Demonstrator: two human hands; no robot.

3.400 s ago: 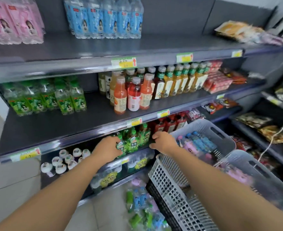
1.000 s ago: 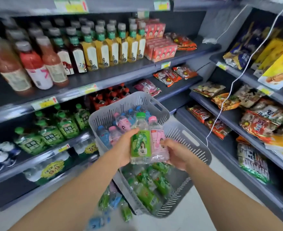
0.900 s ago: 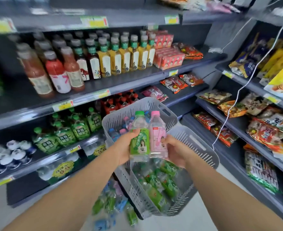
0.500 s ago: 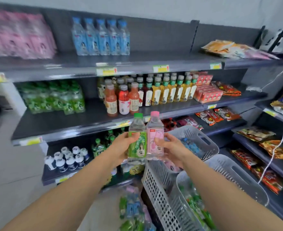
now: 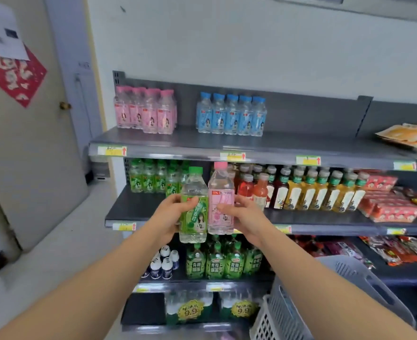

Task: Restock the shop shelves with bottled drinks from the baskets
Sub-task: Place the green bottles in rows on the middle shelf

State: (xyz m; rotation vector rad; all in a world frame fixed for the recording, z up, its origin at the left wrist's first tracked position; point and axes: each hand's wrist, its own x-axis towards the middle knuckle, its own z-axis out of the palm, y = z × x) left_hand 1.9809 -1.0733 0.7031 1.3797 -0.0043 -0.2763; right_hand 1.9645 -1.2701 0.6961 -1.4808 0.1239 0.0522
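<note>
Bottles raised since half-second-ago frame, now at middle-shelf level; view swung up, top shelf in sight. Left hand [image 5: 170, 214] curled round clear green-capped plastic bottle [image 5: 194, 217], right hand [image 5: 241, 214] round clear pink-capped plastic bottle [image 5: 221, 207]. Upright, side by side, probably for matching: green-labelled bottle row [image 5: 153, 177] behind, pink-labelled bottle row [image 5: 145, 111] above. Grey slatted plastic basket [image 5: 349, 290] low right.

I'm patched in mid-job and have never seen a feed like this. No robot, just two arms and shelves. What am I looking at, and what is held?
There is no machine: a person wears one wide-angle camera on the head, so this single view looks forward and down past their arms. The left hand grips a green-labelled bottle; the right hand grips a pink-labelled bottle beside it, both upright. Ahead, the top shelf carries pink bottles and blue bottles; green bottles stand one shelf down. A grey basket sits lower right.
</note>
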